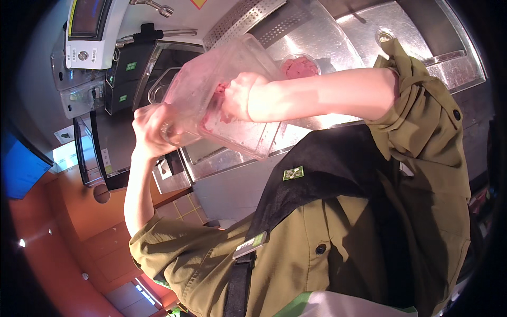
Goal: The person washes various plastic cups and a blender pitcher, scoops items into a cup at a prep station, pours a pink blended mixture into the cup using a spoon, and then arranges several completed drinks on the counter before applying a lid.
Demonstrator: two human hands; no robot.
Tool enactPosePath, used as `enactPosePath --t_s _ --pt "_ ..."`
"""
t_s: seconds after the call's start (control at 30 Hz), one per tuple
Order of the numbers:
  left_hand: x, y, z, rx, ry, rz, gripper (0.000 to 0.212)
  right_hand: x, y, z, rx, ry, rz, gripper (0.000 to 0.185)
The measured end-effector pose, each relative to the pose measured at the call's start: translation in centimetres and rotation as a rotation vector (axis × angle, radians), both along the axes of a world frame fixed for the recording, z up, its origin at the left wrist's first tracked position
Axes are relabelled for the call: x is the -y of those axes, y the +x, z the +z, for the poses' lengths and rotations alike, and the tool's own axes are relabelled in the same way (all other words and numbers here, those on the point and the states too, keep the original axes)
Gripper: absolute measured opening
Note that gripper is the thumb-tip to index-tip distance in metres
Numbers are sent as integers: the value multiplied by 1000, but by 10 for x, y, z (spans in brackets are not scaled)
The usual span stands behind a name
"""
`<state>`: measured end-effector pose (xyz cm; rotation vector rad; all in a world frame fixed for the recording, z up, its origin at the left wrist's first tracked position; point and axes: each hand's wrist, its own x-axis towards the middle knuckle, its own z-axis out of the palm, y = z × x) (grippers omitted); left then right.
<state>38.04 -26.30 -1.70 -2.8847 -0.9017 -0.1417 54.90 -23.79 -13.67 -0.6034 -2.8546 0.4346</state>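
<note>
A clear plastic container (pixel 241 55) is tilted over the steel work surface, its inner walls smeared pink. My left hand (pixel 152 126) grips it at its left end. Inside its mouth is my right hand (pixel 241 97), with the fingers curled beside reddish-pink mash (pixel 222 88). Whether those fingers hold a tool is hidden. Just beyond my right forearm stands a round clear bowl (pixel 282 63) filled with pink mash (pixel 300 67). The forearm covers the bowl's near edge.
A stainless steel sink basin with a drain (pixel 384 36) lies at the right. Behind the container are a perforated steel panel (pixel 241 21) and a steel-rimmed well (pixel 158 85). At the left are a white machine with a screen (pixel 89 33) and dark bins (pixel 126 73).
</note>
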Motion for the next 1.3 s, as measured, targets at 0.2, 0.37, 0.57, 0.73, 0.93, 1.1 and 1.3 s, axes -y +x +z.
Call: enactPosePath --t_s 0.2,0.37,0.57,0.73,0.93,1.1,1.3 --pt "-4 -5 3 19 -20 31 17 -16 12 12 -201 -135 -30 19" --pt "-14 18 9 -42 -41 103 17 -29 -9 18 -44 -346 -148 37" --pt "-21 29 6 -81 -72 200 19 -35 22 34 204 -203 -50 23" --pt "-28 32 -5 -79 -111 253 25 -36 88 18 179 -351 -144 18" --pt "-34 46 -14 -83 -147 240 31 -19 162 -23 -73 -516 -218 28" --pt "-40 40 -20 -125 -167 313 33 -3 183 -61 -195 -506 -315 28" --pt "-21 23 -13 -123 -152 417 30 6 174 -53 -64 -565 -331 28"
